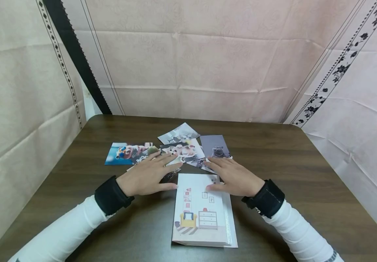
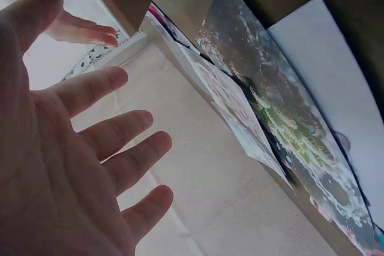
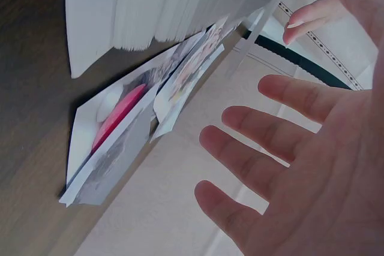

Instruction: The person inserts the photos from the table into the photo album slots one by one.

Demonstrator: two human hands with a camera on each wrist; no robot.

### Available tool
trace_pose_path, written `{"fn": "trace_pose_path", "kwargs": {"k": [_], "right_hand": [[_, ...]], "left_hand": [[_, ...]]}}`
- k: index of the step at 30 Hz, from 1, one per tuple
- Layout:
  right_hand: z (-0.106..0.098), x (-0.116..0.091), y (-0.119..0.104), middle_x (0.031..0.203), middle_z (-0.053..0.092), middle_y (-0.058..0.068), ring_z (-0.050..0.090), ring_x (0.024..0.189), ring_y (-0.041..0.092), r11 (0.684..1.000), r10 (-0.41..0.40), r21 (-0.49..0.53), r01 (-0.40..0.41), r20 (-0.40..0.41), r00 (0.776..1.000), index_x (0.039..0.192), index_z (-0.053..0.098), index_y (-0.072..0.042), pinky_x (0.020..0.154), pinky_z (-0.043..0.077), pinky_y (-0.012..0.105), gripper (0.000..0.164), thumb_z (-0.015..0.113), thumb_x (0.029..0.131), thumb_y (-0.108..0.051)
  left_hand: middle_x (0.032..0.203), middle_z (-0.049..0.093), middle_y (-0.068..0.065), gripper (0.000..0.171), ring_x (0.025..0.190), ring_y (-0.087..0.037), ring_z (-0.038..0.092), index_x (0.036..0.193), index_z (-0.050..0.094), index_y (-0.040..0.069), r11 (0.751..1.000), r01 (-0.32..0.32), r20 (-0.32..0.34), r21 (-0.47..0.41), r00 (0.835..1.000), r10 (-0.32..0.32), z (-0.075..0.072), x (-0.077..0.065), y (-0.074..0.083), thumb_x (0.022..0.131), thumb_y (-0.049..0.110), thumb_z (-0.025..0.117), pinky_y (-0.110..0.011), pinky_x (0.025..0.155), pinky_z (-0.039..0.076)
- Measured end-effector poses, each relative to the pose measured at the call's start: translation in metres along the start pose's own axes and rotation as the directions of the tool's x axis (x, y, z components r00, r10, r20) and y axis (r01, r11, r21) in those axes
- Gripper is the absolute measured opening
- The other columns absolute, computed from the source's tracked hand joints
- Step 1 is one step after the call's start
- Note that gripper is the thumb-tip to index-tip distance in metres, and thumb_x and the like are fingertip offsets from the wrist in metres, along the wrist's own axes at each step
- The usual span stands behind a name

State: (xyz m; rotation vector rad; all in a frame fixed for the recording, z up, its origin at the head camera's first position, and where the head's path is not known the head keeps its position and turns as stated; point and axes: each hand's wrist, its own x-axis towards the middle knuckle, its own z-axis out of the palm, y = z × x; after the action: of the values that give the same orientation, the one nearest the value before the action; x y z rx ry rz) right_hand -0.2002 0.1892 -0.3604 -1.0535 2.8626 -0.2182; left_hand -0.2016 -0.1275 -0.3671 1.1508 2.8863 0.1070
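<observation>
Both hands hover palm down with fingers spread, and neither grips anything. My left hand (image 1: pixel 149 174) is over the left part of a spread of photo cards, its fingertips overlapping a dark-and-pink animal picture (image 1: pixel 183 150) in the head view. A thick white album (image 1: pixel 196 233) with a printed yellow armchair and a drawer chest on its cover lies closed in front. My right hand (image 1: pixel 235 176) hangs above the album's upper right corner, fingers toward a grey-purple card (image 1: pixel 215 142). From the right wrist, the album's page edges (image 3: pixel 174 4) show as a thick stack.
At the left lies a blue card (image 1: pixel 116 154) with a pink animal. A pale card (image 1: pixel 178 133) is farthest back, overlapping others. The brown wooden table (image 1: pixel 290 174) extends around them. Light patterned cloth (image 1: pixel 188 72) hangs behind the table and at both sides.
</observation>
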Motion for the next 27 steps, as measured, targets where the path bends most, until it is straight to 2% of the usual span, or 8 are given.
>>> {"fn": "trace_pose_path", "kwargs": {"k": [5,10,15,21,27], "right_hand": [[0.0022,0.0001,-0.0015,0.159,0.042,0.014,0.04,0.147,0.037,1.0,-0.01,0.0,0.01,0.012,1.0,0.153,0.044,-0.011,0.118,0.031,0.061,0.084,0.06,0.092,-0.066],[0.0011,0.0002,-0.0048,0.148,0.056,0.014,0.05,0.139,0.034,1.0,-0.011,-0.003,0.011,0.019,1.0,0.145,0.054,-0.009,0.116,0.037,0.057,0.077,0.059,0.093,-0.065],[0.0008,0.0014,-0.0075,0.139,0.063,0.016,0.056,0.134,0.034,1.0,-0.023,-0.013,0.023,0.028,0.999,0.136,0.063,-0.004,0.112,0.042,0.055,0.064,0.06,0.097,-0.055],[0.0002,0.0033,-0.0088,0.134,0.066,0.015,0.062,0.128,0.032,0.999,-0.04,-0.003,0.04,0.014,0.999,0.132,0.065,-0.005,0.106,0.049,0.051,0.053,0.064,0.098,-0.046],[-0.0001,0.0036,-0.0087,0.127,0.07,0.013,0.068,0.115,0.026,0.998,-0.068,0.001,0.068,-0.031,0.997,0.131,0.066,-0.005,0.099,0.055,0.045,0.043,0.064,0.1,-0.036]], "left_hand": [[0.167,0.027,-0.008,0.077,0.154,-0.033,0.03,0.157,0.038,0.026,1.0,0.003,0.014,-0.007,1.0,-0.003,0.0,0.0005,0.001,0.095,0.07,0.048,-0.061,0.123,0.02],[0.167,0.028,-0.008,0.076,0.154,-0.033,0.03,0.157,0.037,0.027,1.0,0.003,0.016,-0.007,1.0,-0.003,-0.0004,0.0018,-0.0001,0.095,0.07,0.048,-0.06,0.123,0.019],[0.167,0.028,-0.008,0.077,0.154,-0.033,0.03,0.158,0.037,0.026,1.0,-0.004,0.025,-0.007,1.0,0.004,0.0001,0.0024,-0.0009,0.095,0.07,0.048,-0.06,0.123,0.019],[0.167,0.027,-0.008,0.077,0.154,-0.032,0.029,0.158,0.036,0.027,1.0,0.005,0.031,0.0,1.0,-0.005,0.0001,0.0016,-0.0006,0.095,0.071,0.047,-0.059,0.124,0.019],[0.167,0.027,-0.007,0.077,0.154,-0.032,0.029,0.158,0.037,0.027,1.0,0.008,0.038,-0.002,0.999,-0.008,0.0005,0.0011,-0.0004,0.095,0.071,0.047,-0.059,0.124,0.019]]}}
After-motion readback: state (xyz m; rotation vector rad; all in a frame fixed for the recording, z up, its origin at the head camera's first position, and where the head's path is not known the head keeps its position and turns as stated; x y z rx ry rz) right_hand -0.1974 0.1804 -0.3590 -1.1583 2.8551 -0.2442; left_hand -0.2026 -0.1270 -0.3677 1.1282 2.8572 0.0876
